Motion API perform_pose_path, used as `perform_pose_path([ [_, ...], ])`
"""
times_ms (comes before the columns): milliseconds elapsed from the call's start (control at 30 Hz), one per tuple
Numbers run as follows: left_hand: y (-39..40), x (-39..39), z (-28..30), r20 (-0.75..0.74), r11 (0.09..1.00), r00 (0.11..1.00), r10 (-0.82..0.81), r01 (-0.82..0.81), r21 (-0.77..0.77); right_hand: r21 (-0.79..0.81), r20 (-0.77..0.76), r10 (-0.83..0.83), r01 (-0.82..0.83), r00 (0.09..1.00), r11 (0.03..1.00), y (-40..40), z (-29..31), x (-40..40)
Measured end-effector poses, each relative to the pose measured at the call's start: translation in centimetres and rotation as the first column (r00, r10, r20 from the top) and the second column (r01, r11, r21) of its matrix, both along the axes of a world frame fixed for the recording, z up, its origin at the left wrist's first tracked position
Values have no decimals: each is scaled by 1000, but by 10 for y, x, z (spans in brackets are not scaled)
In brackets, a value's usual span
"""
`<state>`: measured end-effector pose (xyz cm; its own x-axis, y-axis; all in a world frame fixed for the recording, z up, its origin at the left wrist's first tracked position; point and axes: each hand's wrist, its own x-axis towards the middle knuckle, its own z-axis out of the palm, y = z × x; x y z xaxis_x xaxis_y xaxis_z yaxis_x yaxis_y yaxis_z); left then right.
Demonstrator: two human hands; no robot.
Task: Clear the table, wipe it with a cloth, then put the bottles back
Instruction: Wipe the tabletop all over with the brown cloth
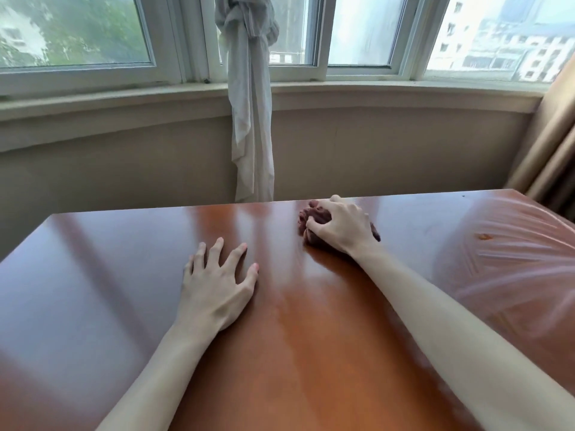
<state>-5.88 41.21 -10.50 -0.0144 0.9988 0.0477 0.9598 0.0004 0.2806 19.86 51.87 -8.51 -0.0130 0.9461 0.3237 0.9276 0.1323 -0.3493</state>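
My right hand [337, 227], upper centre of frame, grips a bunched brown cloth [312, 223] against the wooden table [295, 337], judged mid-wipe. My left hand [217, 283], splayed flat at centre, braces me. No bottles visible.

The left hand [217, 284] lies palm down with its fingers spread and nearly straight, the fingertips and thumb pressing flat, and the wrist slightly raised. Its bare forearm runs back toward the lower left. The right hand [340, 227] reaches farther forward, ahead and to the right of the left one. Its fingers are curled, with the knuckles arched high, clutching a bunched dark brown cloth [311, 217] beneath the palm. The right arm is stretched out almost straight, its bare forearm running back to the lower right corner.
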Motion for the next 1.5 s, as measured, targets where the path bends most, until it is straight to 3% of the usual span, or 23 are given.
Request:
perform_pose_path([
  [233,-8,-1,3,6,999,1000,-13,13,-50,30,67,222,-224,973,974,-178,1,-8],
  [333,-9,-1,5,11,999,1000,-11,11,-48,43,42,240,-241,970,969,-197,-1,-5],
  [433,-10,-1,4,4,999,1000,-12,12,-32,51,47,156,-159,987,986,-156,2,-2],
  [633,-5,1,-1,-3,1000,1000,-5,5,24,41,42,-127,126,991,991,1,-1,-40],
  [700,-4,1,-2,-13,999,1000,2,-1,39,39,27,-100,99,995,994,39,-2,-86],
  [800,-1,0,-5,-10,999,1000,9,-8,49,34,37,170,-172,985,985,57,-1,-155],
  [900,2,-1,-7,-4,999,1000,22,-22,40,-11,39,361,-361,932,932,67,4,-150],
  [1033,1,-1,-5,2,1000,1000,20,-20,21,5,11,91,-91,996,996,92,2,-66],
  [1167,0,-1,-1,21,1000,1000,12,-12,8,1,4,16,-16,1000,1000,37,-1,-17],
  [1400,-7,-1,5,10,999,1000,-17,17,-38,54,16,216,-216,976,975,-154,-1,-20],
  [1500,-10,-1,5,1,999,1000,-18,18,-38,37,28,247,-248,969,968,-174,2,-12],
])
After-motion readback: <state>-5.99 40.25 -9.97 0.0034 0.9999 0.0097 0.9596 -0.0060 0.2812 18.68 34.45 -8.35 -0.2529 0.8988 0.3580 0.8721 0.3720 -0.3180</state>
